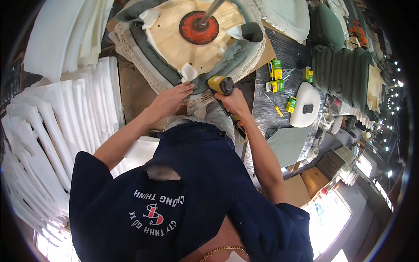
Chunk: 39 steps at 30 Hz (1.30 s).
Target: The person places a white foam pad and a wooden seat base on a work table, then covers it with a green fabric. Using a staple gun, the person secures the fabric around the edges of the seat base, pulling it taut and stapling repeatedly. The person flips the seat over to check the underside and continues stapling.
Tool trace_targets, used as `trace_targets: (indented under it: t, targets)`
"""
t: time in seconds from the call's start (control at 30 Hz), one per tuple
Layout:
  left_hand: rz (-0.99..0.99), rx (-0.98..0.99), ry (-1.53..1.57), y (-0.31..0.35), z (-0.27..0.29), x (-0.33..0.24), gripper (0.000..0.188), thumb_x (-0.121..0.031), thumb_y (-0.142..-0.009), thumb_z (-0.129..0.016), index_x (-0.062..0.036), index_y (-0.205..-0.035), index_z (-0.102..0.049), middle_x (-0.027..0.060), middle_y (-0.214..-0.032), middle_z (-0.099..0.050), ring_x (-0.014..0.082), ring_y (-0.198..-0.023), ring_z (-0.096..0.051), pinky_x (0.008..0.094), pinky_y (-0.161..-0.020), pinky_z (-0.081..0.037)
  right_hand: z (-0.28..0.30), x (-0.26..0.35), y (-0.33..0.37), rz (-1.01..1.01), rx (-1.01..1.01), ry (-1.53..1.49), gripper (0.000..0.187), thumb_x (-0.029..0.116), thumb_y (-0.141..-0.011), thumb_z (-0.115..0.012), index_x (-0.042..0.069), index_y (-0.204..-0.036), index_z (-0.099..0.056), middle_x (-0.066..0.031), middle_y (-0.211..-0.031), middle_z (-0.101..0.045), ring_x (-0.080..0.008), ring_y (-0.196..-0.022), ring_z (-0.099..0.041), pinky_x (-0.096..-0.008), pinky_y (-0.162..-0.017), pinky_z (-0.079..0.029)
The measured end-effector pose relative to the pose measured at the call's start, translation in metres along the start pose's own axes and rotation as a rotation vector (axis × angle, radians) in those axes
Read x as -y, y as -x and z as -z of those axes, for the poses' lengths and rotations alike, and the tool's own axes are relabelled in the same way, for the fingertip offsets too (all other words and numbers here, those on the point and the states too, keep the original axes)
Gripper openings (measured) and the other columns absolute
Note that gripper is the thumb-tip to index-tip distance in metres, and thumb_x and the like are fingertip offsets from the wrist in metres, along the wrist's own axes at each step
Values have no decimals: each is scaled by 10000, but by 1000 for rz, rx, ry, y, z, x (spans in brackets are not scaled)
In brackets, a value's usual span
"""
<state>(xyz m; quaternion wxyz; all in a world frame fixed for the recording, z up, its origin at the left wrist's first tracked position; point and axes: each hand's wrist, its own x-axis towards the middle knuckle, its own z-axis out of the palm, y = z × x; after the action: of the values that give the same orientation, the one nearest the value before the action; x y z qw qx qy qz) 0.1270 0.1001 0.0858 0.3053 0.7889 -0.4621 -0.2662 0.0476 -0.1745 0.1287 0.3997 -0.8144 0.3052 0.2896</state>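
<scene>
In front of me an upside-down seat has a bare plywood base (168, 39) and grey-green fabric (152, 56) folded over its rim. White padding (189, 72) sticks out at the near edge. My left hand (176, 96) grips the fabric at this near edge, fingers pressed together just below the padding. My right hand (235, 104) is wrapped round the handle of a yellow and black staple gun (221, 84), whose body lies over the near right rim. The gun's nose is hidden. A red round plate (198, 28) on a metal rod sits on the plywood.
A wrapped table (266, 76) on the right bears yellow-green boxes (275, 69), a yellow screwdriver (277, 109) and a white pad (305, 105). Stacked white foam sheets (65, 118) stand close on the left. Green cushioned pieces (345, 74) are stacked at the far right.
</scene>
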Motion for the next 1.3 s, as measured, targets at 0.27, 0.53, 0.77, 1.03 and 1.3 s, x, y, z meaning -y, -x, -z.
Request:
trace_targets:
  t: [0.27, 0.53, 0.77, 1.03, 1.3]
  targets:
    - [5, -127, 163, 5, -13, 10, 480, 59, -825, -667, -35, -1296, -663, 51, -1512, -544, 257, -1429, -473, 387, -1146, -461, -25, -1, 3, 225, -67, 55, 442, 343, -804, -741, -49, -1007, -726, -297, -919, -716, -453, -929, -702, -482, -811, -554]
    - [85, -187, 470, -6, -20, 11, 391, 53, -856, -650, -28, -1235, -703, 89, -1434, -618, 265, -1376, -543, 363, -1135, -457, -9, 6, 3, 170, 55, 177, 484, 367, -814, -775, 37, -1163, -718, -264, -1034, -728, -441, -984, -693, -484, -868, -562]
    - [292, -306, 632, -33, -50, -18, 315, 81, -869, -626, -1, -1157, -723, 136, -1352, -681, 240, -1304, -610, 345, -1096, -459, 13, -164, 25, 317, -386, -320, 410, 205, -832, -802, 45, -1179, -653, -149, -969, -744, -334, -919, -733, -399, -811, -556]
    - [373, -313, 558, -53, -60, -60, 341, 38, -861, -611, 19, -1191, -697, 156, -1448, -609, 281, -1439, -483, 375, -1184, -351, 7, -474, -62, -410, -702, -135, 948, 165, -784, -724, 95, -1608, -262, -308, -1193, -674, -471, -1092, -660, -511, -941, -520]
    - [382, -243, 466, -106, -79, -69, 325, 3, -897, -638, 18, -1215, -704, 186, -1509, -545, 263, -1449, -467, 365, -1178, -357, -9, -542, -108, -700, -828, -255, 1001, 26, -793, -648, 93, -1636, -112, -337, -1198, -649, -491, -1111, -643, -530, -960, -519]
